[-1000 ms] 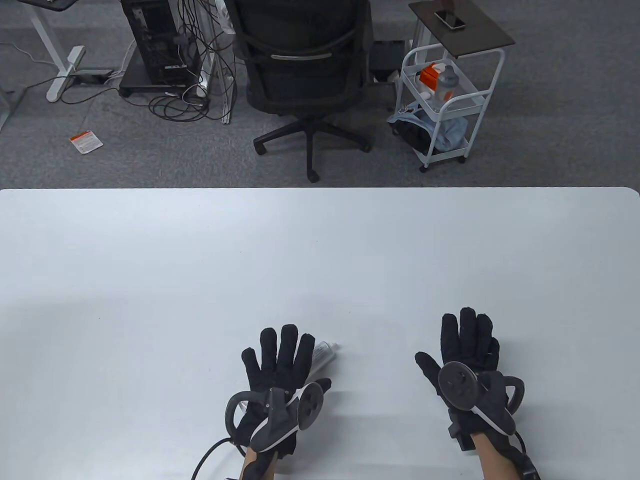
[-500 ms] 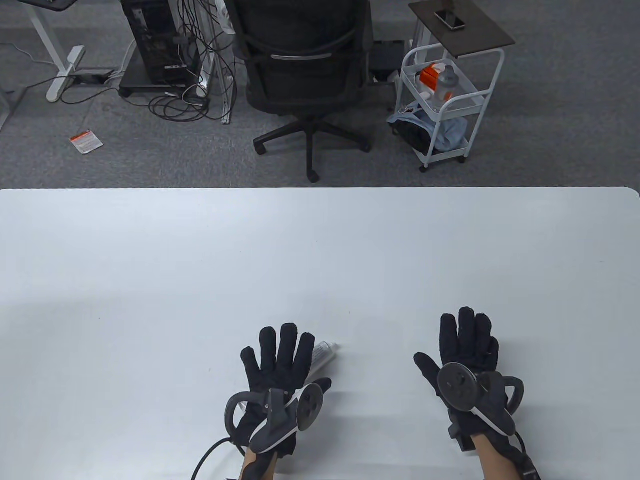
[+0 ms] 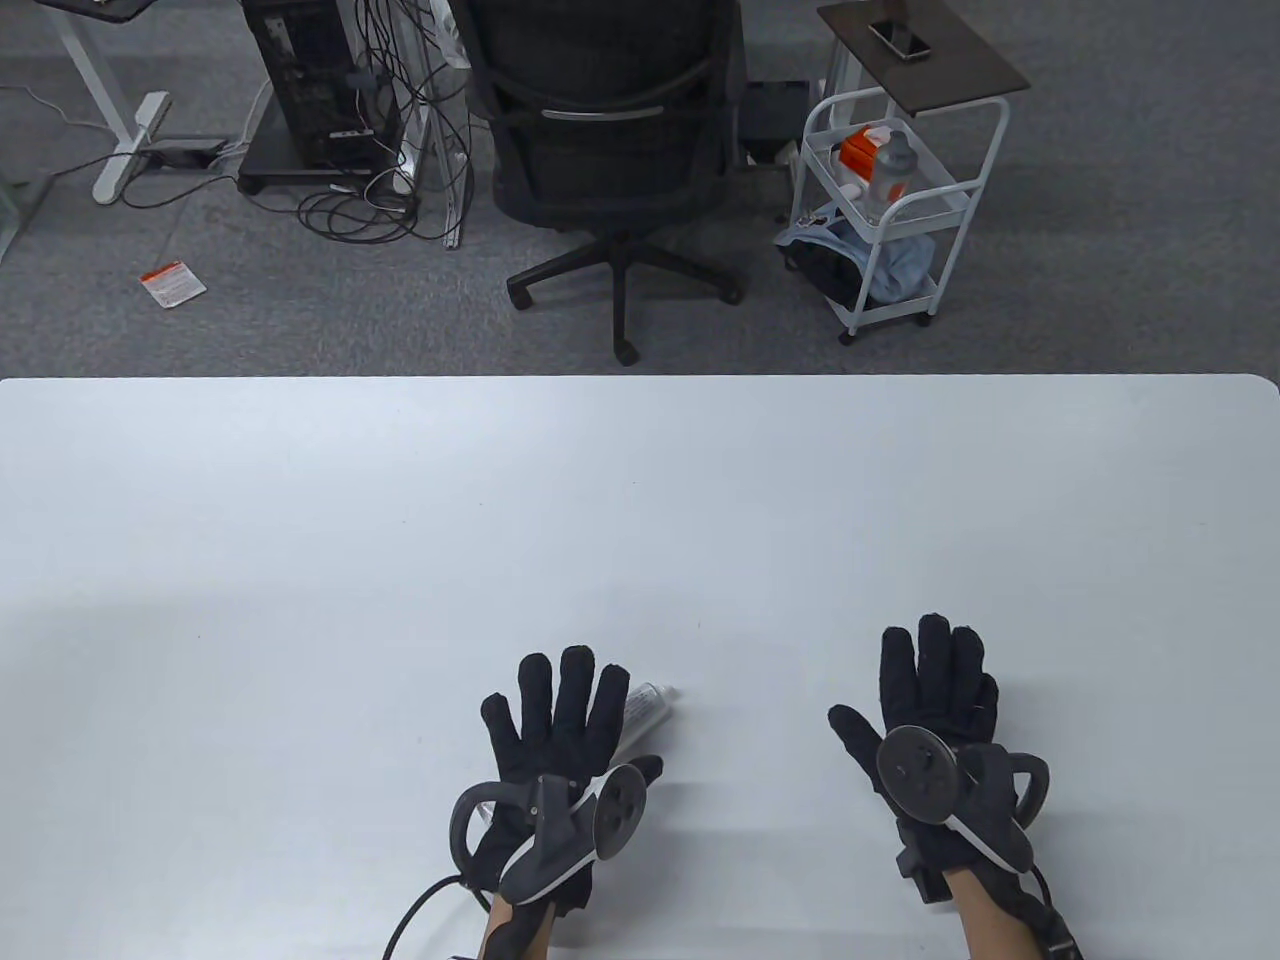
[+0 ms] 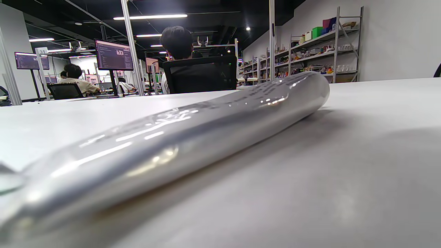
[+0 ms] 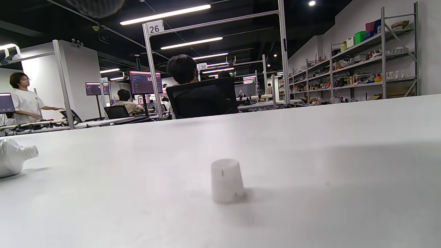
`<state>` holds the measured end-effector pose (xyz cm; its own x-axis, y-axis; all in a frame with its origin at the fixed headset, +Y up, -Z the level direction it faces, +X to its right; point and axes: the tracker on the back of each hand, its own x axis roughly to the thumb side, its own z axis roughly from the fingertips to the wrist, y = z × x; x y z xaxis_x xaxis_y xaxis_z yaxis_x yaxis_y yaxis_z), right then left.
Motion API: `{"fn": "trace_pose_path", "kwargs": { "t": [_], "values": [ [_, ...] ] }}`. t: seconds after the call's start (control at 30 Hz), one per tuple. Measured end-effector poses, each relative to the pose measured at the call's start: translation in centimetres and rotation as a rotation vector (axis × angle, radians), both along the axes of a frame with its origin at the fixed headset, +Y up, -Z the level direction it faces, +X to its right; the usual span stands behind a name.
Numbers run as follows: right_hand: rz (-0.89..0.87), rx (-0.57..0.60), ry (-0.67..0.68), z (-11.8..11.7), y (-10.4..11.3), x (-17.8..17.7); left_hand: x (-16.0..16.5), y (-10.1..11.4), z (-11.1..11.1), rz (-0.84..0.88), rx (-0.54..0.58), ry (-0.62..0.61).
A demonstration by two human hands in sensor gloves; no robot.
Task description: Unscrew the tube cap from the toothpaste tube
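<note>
A silvery toothpaste tube (image 3: 648, 708) lies on the white table (image 3: 640, 480), its open threaded neck pointing right and away. My left hand (image 3: 560, 715) lies over it with fingers spread and does not grip it; most of the tube is hidden under the hand. The left wrist view shows the tube (image 4: 193, 137) lying flat on the table. My right hand (image 3: 930, 690) lies open, palm down, to the right. The white cap (image 5: 226, 186) stands alone on the table in the right wrist view, off the tube's neck (image 5: 29, 152). In the table view the cap is hidden beneath the right hand.
Beyond the table's far edge stand a black office chair (image 3: 610, 130) and a white trolley (image 3: 885, 210). A cable (image 3: 415, 915) trails from my left wrist to the table's near edge.
</note>
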<state>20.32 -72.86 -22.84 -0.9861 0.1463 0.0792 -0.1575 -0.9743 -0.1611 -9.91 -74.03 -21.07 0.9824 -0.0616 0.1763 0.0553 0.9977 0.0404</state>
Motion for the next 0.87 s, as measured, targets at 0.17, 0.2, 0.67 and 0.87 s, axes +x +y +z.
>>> {"fn": "trace_pose_path", "kwargs": {
  "t": [0.17,0.2,0.67,0.87],
  "values": [
    [-0.001,0.001,-0.004,0.00,0.06,0.08,0.06,0.02,-0.04,0.001,0.005,-0.003],
    [-0.004,0.002,-0.005,0.01,0.11,0.12,0.11,0.02,-0.02,-0.003,0.006,-0.003],
    [0.008,0.002,0.005,0.04,0.04,-0.06,-0.41,0.25,-0.02,-0.003,0.035,0.013],
    [0.008,0.003,0.007,0.05,0.01,-0.09,-0.19,0.06,-0.03,-0.017,0.025,0.007]
  ]
}}
